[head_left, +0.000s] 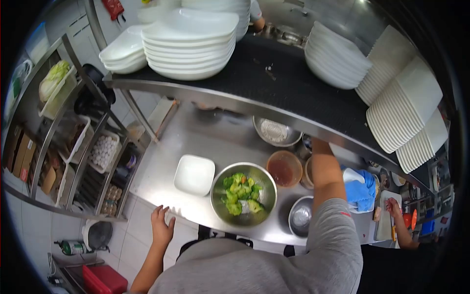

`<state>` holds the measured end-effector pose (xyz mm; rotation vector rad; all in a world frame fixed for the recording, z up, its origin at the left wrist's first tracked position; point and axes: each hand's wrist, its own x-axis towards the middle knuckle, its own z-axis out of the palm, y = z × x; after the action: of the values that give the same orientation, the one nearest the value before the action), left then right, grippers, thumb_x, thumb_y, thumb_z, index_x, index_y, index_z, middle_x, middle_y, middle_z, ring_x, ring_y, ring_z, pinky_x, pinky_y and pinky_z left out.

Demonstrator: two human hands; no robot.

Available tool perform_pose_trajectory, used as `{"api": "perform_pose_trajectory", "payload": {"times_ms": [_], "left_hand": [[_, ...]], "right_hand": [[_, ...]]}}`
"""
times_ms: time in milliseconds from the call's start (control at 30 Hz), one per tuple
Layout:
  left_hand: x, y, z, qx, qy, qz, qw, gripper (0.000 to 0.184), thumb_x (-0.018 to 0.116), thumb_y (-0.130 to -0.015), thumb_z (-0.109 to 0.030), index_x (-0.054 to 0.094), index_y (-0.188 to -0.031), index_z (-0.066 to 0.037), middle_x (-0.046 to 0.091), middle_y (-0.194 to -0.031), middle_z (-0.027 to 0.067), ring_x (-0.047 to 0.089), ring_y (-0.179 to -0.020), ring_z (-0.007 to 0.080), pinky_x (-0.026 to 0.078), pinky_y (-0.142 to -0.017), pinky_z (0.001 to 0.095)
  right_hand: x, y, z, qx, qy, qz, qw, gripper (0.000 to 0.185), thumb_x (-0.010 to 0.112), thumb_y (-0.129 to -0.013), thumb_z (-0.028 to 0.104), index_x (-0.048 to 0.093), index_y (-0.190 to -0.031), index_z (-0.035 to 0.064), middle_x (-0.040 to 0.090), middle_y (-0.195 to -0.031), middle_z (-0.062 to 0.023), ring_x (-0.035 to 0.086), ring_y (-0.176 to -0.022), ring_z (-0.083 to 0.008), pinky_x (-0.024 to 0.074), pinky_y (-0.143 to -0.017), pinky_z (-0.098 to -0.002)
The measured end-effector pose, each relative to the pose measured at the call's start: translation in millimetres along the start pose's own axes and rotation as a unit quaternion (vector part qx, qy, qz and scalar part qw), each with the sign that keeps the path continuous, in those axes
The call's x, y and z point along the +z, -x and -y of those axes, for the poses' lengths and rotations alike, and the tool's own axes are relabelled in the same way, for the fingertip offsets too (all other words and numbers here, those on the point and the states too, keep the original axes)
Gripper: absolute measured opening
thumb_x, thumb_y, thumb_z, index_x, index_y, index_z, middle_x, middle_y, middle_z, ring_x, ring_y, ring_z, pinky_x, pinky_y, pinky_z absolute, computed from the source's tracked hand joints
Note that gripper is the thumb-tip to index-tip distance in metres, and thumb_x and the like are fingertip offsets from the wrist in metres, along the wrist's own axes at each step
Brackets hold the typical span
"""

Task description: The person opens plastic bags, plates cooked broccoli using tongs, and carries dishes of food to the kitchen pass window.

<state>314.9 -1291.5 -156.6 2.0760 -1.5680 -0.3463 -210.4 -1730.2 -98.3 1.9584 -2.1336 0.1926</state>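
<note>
My left hand (162,226) hovers at the front edge of the steel counter, left of the metal bowl, its fingers spread and holding nothing. A white square dish (194,175) sits on the counter beyond it. Beside that dish stands a metal bowl (218,208) with broccoli florets (240,192) in it. My right forearm (327,171) reaches forward under the overhead shelf, which hides the hand and whatever it touches. Close to that arm are a tub of reddish-brown liquid (282,169) and a smaller metal bowl (299,218).
An overhead shelf (235,98) crosses above the counter, carrying stacked white dishes (190,44) and more stacks at right. A metal bowl with a strainer (275,131) lies beneath. At left stands a rack holding eggs (104,152). A co-worker's hand (392,208) is at right, near a blue cloth (361,190).
</note>
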Motion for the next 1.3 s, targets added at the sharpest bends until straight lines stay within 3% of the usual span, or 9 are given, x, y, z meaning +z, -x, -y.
{"api": "perform_pose_trajectory", "payload": {"times_ms": [233, 300, 433, 567, 767, 1067, 1167, 1233, 1300], "left_hand": [[-21, -29, 30, -0.005, 0.035, -0.071, 0.997, 0.041, 0.067, -0.080, -0.009, 0.056, -0.119, -0.003, 0.049, -0.128, 0.0222, 0.045, -0.122, 0.0388, 0.036, -0.104, 0.0429], [-20, -55, 56, 0.003, 0.038, -0.074, 0.997, 0.040, 0.067, -0.081, -0.010, 0.057, -0.119, -0.003, 0.050, -0.128, 0.0220, 0.046, -0.122, 0.0384, 0.036, -0.103, 0.0426], [-3, -120, 105, 0.006, 0.046, -0.081, 0.996, 0.039, 0.065, -0.082, -0.011, 0.057, -0.119, -0.003, 0.051, -0.127, 0.0214, 0.047, -0.120, 0.0382, 0.037, -0.102, 0.0429], [16, -169, 117, 0.071, 0.018, -0.112, 0.991, 0.037, 0.064, -0.083, -0.011, 0.057, -0.119, -0.004, 0.050, -0.128, 0.0206, 0.046, -0.119, 0.0386, 0.036, -0.102, 0.0437], [46, -191, 142, 0.144, 0.020, -0.106, 0.984, 0.035, 0.059, -0.088, -0.017, 0.056, -0.120, -0.004, 0.049, -0.129, 0.0185, 0.042, -0.121, 0.0364, 0.030, -0.106, 0.0446], [38, -189, 141, 0.152, 0.058, -0.081, 0.983, 0.032, 0.058, -0.088, -0.018, 0.058, -0.117, -0.003, 0.050, -0.128, 0.0159, 0.043, -0.121, 0.0341, 0.029, -0.106, 0.0425], [34, -188, 140, 0.145, 0.075, -0.082, 0.983, 0.030, 0.058, -0.087, -0.017, 0.058, -0.115, -0.005, 0.049, -0.128, 0.0148, 0.041, -0.122, 0.0331, 0.025, -0.108, 0.0445], [33, -189, 141, 0.142, 0.083, -0.081, 0.983, 0.030, 0.058, -0.087, -0.016, 0.058, -0.115, -0.005, 0.048, -0.127, 0.0142, 0.041, -0.123, 0.0319, 0.024, -0.108, 0.0452], [32, -188, 141, 0.148, 0.094, -0.076, 0.981, 0.028, 0.058, -0.087, -0.016, 0.059, -0.113, -0.006, 0.049, -0.127, 0.0140, 0.041, -0.122, 0.0305, 0.024, -0.108, 0.0446]], "right_hand": [[-37, 75, -82, -0.142, -0.008, -0.094, 0.985, 0.046, 0.061, -0.084, 0.042, 0.066, -0.104, 0.0003, 0.067, -0.101, -0.0194, 0.063, -0.096, -0.0377, 0.0488, -0.083, -0.0432], [-118, 158, -29, 0.116, -0.205, 0.061, 0.970, 0.042, 0.062, -0.086, 0.040, 0.067, -0.106, 0.0035, 0.069, -0.099, -0.0169, 0.065, -0.091, -0.0351, 0.0489, -0.080, -0.0423], [-137, 293, 31, 0.153, -0.376, 0.111, 0.907, 0.038, 0.077, -0.076, 0.025, 0.068, -0.102, -0.0006, 0.068, -0.090, -0.0204, 0.066, -0.076, -0.0323, 0.0499, -0.072, -0.0372], [-157, 390, 108, 0.090, -0.246, 0.078, 0.962, 0.034, 0.076, -0.074, 0.023, 0.069, -0.100, 0.0011, 0.067, -0.090, -0.0198, 0.065, -0.079, -0.0350, 0.0505, -0.072, -0.0401], [-138, 440, 180, 0.138, -0.152, 0.012, 0.979, 0.025, 0.072, -0.078, 0.021, 0.067, -0.093, 0.0026, 0.066, -0.083, -0.0186, 0.062, -0.073, -0.0383, 0.0492, -0.067, -0.0453], [-223, 424, 191, 0.206, -0.196, -0.070, 0.956, 0.022, 0.074, -0.077, 0.020, 0.071, -0.090, 0.0019, 0.067, -0.084, -0.0184, 0.065, -0.075, -0.0349, 0.0506, -0.068, -0.0392], [-248, 390, 223, 0.145, -0.200, -0.043, 0.968, 0.023, 0.074, -0.076, 0.018, 0.070, -0.091, 0.0016, 0.067, -0.084, -0.0182, 0.065, -0.076, -0.0351, 0.0504, -0.068, -0.0397], [-246, 367, 252, -0.019, -0.151, -0.048, 0.987, 0.020, 0.073, -0.076, 0.019, 0.069, -0.086, 0.0024, 0.066, -0.080, -0.0174, 0.064, -0.073, -0.0354, 0.0495, -0.066, -0.0419], [-234, 345, 282, -0.091, -0.108, 0.018, 0.990, 0.017, 0.070, -0.077, 0.021, 0.067, -0.078, 0.0050, 0.065, -0.075, -0.0160, 0.063, -0.072, -0.0345, 0.0487, -0.066, -0.0438]]}}
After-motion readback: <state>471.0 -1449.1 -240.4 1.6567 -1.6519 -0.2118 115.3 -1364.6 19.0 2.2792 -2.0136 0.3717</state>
